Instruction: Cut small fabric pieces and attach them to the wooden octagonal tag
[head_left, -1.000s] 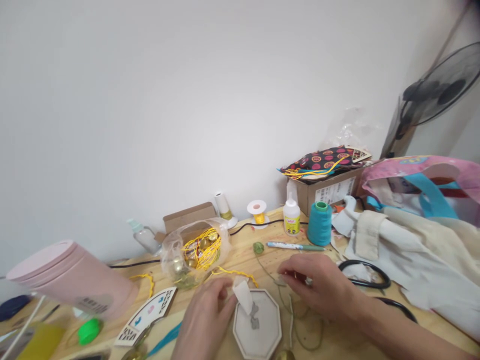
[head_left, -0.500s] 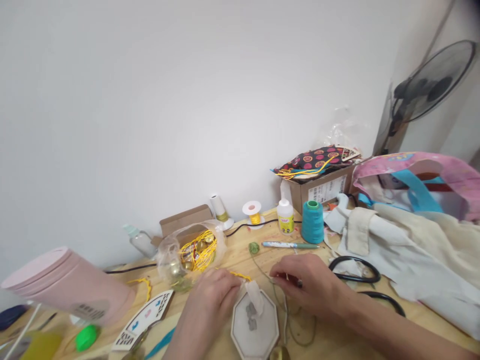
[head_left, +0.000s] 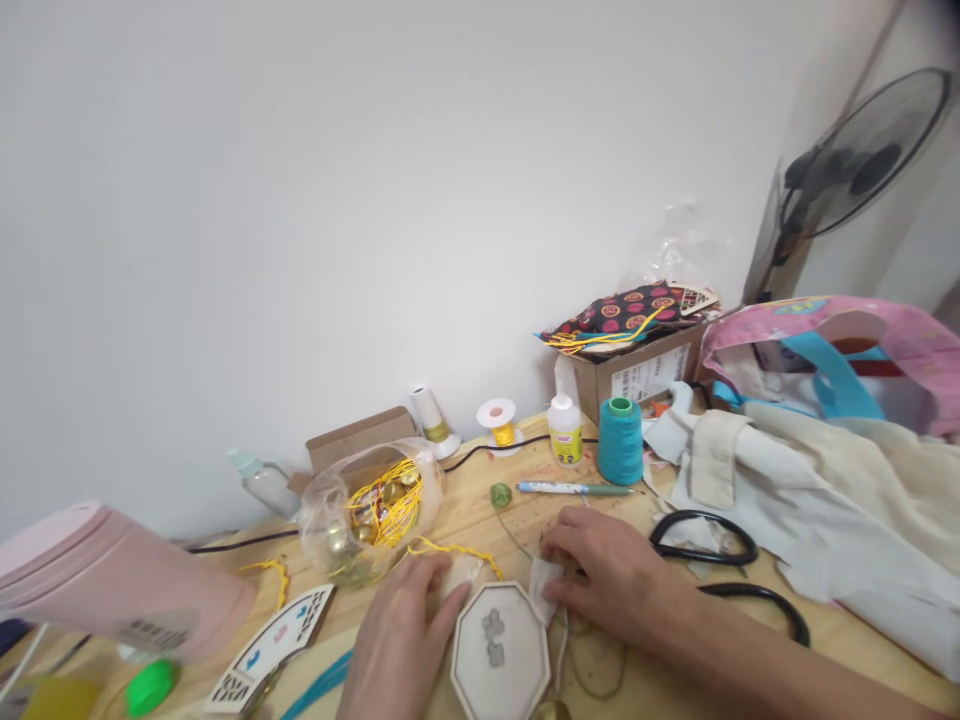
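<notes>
A white octagonal plaque [head_left: 501, 650] with a raised grey character lies on the wooden table between my hands. My right hand [head_left: 607, 565] is closed at its upper right edge, pinching a translucent whitish strip [head_left: 541, 588]. On the other side my left hand [head_left: 409, 630] has its thumb and fingers apart, the thumb beside the plaque's left edge. Another pale translucent piece [head_left: 459, 574] shows near its fingertips; whether they touch it I cannot tell. A braided yellow cord [head_left: 469, 552] runs to the plaque's top. Green thread [head_left: 596, 692] loops beneath my right hand.
Black-handled scissors [head_left: 757, 600] and pale cloth [head_left: 817, 520] lie to the right. Behind are a pen [head_left: 574, 489], glue bottle [head_left: 565, 432], teal thread cone [head_left: 620, 445] and bag of bells and cords [head_left: 375, 510]. Left are a fan-shaped piece [head_left: 274, 645] and pink tumbler [head_left: 127, 590].
The translucent strip has moved off the plaque's face to its right side, into my right hand. My left hand's thumb has spread from its fingers. The view has shifted slightly.
</notes>
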